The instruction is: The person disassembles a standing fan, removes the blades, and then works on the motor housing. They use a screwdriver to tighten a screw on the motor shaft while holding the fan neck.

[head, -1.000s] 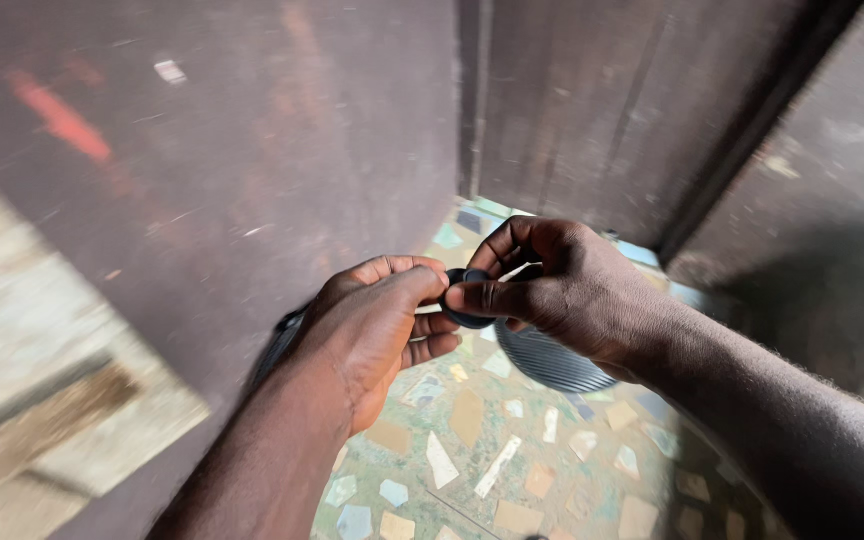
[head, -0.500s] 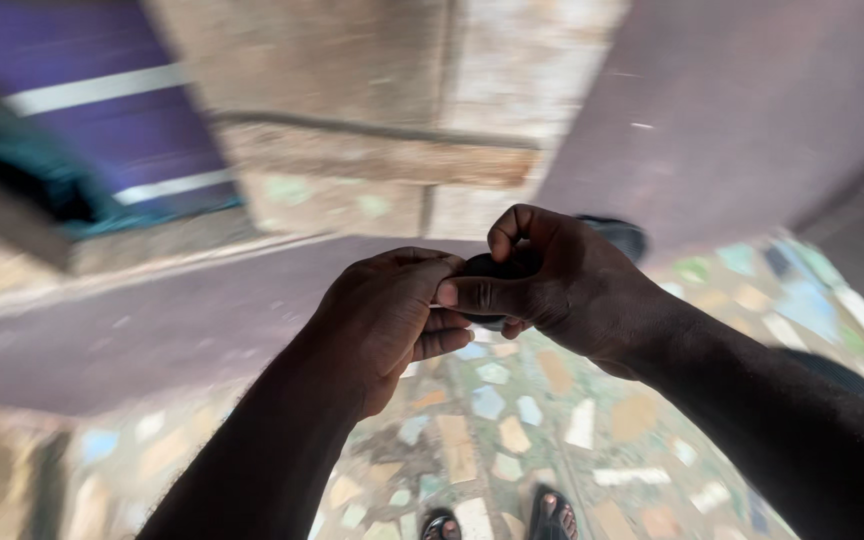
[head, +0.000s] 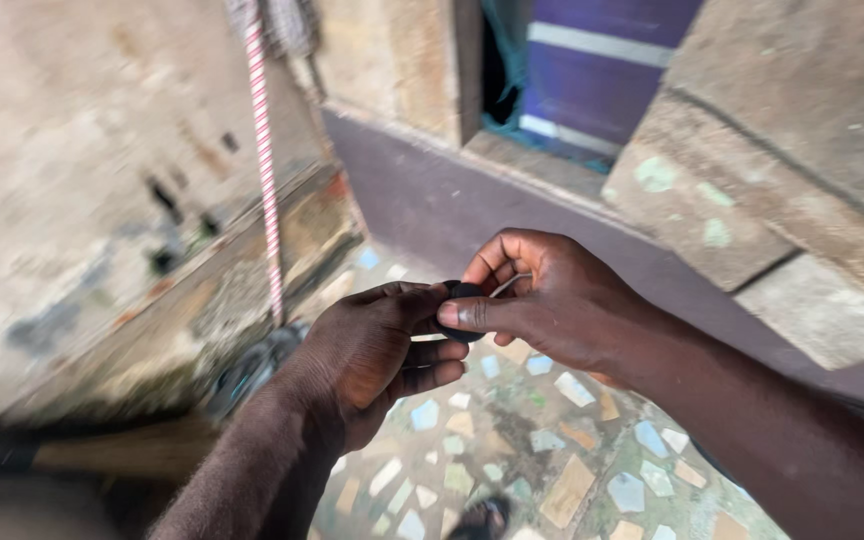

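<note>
Both hands meet mid-air above the mosaic tile floor (head: 572, 480). Left hand (head: 367, 350) and right hand (head: 552, 300) each pinch a small black round object (head: 462, 310), fingers clenched on it. Red-white striped rope (head: 264, 160) hangs left.

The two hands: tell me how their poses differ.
The left hand shows its back, fingers curled inward; the right hand shows its side, upper fingers spread. The right hand's thumb lies flat over the small black object; the left hand's fingertips meet it from below. Both grip it.
</note>
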